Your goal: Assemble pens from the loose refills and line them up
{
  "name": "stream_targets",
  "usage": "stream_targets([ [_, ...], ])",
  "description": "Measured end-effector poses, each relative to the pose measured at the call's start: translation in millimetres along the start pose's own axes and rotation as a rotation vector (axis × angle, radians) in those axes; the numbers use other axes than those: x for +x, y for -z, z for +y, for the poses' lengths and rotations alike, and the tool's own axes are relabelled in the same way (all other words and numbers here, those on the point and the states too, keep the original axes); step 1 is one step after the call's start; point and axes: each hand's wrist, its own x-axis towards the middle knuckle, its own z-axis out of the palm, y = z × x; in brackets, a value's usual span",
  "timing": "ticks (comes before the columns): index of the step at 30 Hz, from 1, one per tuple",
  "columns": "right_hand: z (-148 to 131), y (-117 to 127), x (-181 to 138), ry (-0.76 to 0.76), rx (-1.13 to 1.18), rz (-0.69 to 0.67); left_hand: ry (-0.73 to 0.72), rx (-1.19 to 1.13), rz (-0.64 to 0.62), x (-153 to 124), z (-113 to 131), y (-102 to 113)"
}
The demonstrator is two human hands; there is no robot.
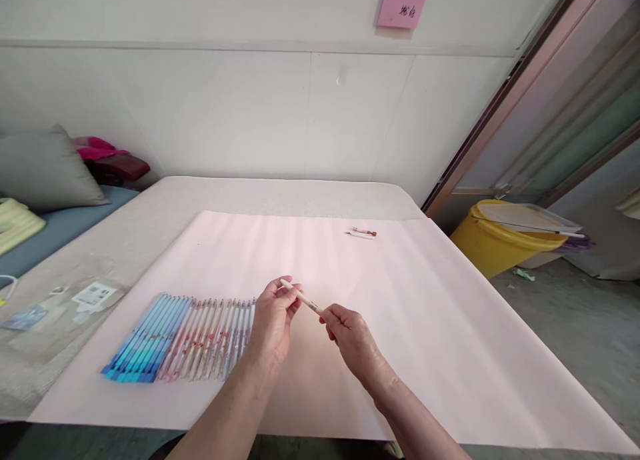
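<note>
Between my hands, above the pale pink sheet [400, 353], a cream-coloured pen [306, 301] is held at a slant. The fingers of my left hand [276, 307] pinch it near its upper left tip. My right hand [347, 323] grips its lower right end. To the left lies a row of many pens side by side: blue ones [150, 333] at the far left, then pink and pale patterned ones [200, 337]. My left forearm hides the row's right end. Farther back on the sheet lie a thin white pen part [361, 236] and a small reddish-brown piece [367, 231].
Clear plastic packaging [75, 300] with a white label lies left of the sheet. A grey cushion [50, 170] rests at the far left. On the floor to the right stands a yellow bin [480, 240]. A pink note [404, 3] hangs on the white wall behind.
</note>
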Motion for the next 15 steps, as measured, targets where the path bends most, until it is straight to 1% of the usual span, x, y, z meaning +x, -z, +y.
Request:
stream_targets([
  [2, 0.6, 0.2, 0.3, -0.011, 0.012, 0.007, 0.0, -0.003, -0.003, -0.6, 0.6, -0.2],
  [5, 1.0, -0.3, 0.0, 0.016, 0.032, 0.026, 0.005, 0.038, 0.035, -1.0, -0.1, -0.1],
  [7, 0.7, -0.5, -0.3, 0.003, 0.082, 0.004, 0.015, 0.031, 0.021, -0.4, -0.4, -0.4],
  [11, -1.5, 1.3, -0.2, -0.1, 0.242, -0.074, 0.024, -0.044, -0.03, 0.0, 1.0, -2.2],
  [13, -2.3, 2.1, -0.1, -0.108, 0.266, -0.075, 0.023, -0.029, -0.022, -1.1, 1.4, -2.9],
  [15, -2.4, 2.0, -0.2, -0.083, 0.237, -0.053, 0.04, 0.027, 0.0, -2.4, 1.0, -3.1],
])
